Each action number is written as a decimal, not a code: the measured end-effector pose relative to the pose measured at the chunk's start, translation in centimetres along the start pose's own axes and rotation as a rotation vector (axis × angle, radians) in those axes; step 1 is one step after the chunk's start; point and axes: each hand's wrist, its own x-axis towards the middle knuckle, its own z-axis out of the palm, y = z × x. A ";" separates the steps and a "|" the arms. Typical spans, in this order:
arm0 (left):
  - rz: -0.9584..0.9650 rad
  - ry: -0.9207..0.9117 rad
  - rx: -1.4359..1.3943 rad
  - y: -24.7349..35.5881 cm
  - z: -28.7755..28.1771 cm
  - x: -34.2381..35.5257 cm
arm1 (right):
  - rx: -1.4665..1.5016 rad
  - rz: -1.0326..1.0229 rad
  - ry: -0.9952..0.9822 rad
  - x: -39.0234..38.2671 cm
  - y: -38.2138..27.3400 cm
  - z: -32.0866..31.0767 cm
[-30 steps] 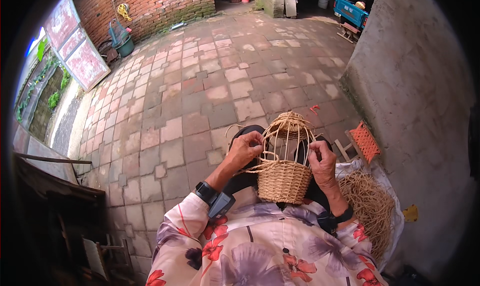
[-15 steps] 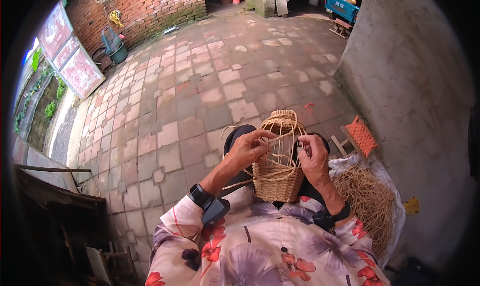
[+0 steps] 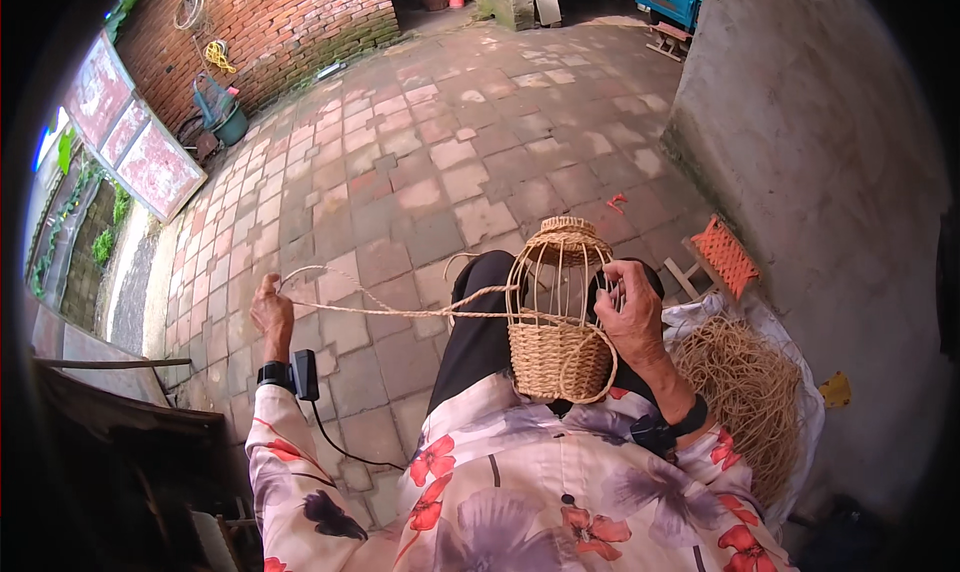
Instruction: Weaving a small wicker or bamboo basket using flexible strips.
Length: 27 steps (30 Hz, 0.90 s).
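Note:
A partly woven basket (image 3: 560, 357) rests on my lap between my knees. Its lower body and narrow neck are closely woven, with bare upright ribs between them. Out to the left, my left hand (image 3: 271, 308) is closed on a straw-coloured cord (image 3: 400, 313), which runs taut to the basket's ribs and loops back near the hand. At the basket's right side, my right hand (image 3: 630, 307) has its fingers bent around the ribs, gripping there; the fingertips are partly hidden. Another loop of cord hangs over the woven front.
A heap of loose cord (image 3: 740, 392) lies on a white sack (image 3: 812, 412) at my right. Beside it stands a stool with an orange woven seat (image 3: 726, 257), near a grey wall (image 3: 820, 172). Paving (image 3: 400, 192) stretches ahead toward a brick wall (image 3: 290, 32).
My left hand has moved from the basket far out to the left, drawing the cord out straight. My right hand stays at the basket's right side.

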 end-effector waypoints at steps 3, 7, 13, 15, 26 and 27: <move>0.276 -0.150 -0.163 8.4 0.5 -3.9 | 0.057 0.041 0.005 -0.1 0.1 0.2; 0.134 -1.027 -0.974 23.7 -5.6 -13.3 | 0.086 0.081 -0.014 -0.2 0.7 -0.1; 0.205 -1.086 -0.984 21.5 -4.9 -11.5 | 0.108 0.113 -0.041 0.1 0.5 0.1; 0.023 -0.853 -0.929 16.0 -2.3 -7.9 | 0.135 0.110 -0.032 0.2 0.6 0.1; 0.172 -0.782 -0.851 18.7 -4.4 -11.4 | -0.048 -0.262 0.148 -0.5 -0.2 -1.7; 0.151 -0.944 -0.943 20.9 -5.9 -12.5 | 0.007 -0.278 0.081 -0.9 -0.5 -1.7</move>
